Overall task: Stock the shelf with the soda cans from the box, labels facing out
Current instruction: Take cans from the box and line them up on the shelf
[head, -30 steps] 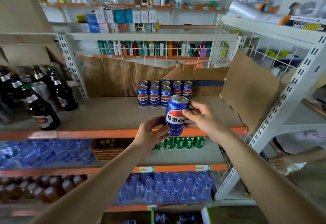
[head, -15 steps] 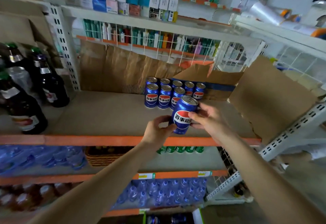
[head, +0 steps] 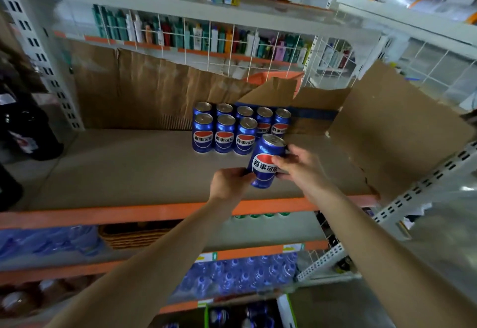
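Note:
A blue soda can (head: 264, 158) with a red, white and blue label facing me is held tilted just above the shelf board (head: 129, 170). My left hand (head: 229, 184) grips its lower left side and my right hand (head: 296, 165) grips its right side. Behind it, several matching cans (head: 224, 134) stand upright in two rows with their labels facing out. The box (head: 242, 314) with more cans shows at the bottom edge, on the floor level.
Torn brown cardboard (head: 392, 131) leans at the shelf's right end and lines the back. Dark glass bottles (head: 28, 131) stand at the left. An orange rail (head: 129, 211) edges the shelf front; lower shelves hold water bottles (head: 242, 273) and a wicker basket (head: 134, 234).
Both hands have carried the can forward and down over the shelf, closer to the standing rows. The view has tilted and moved nearer the shelf.

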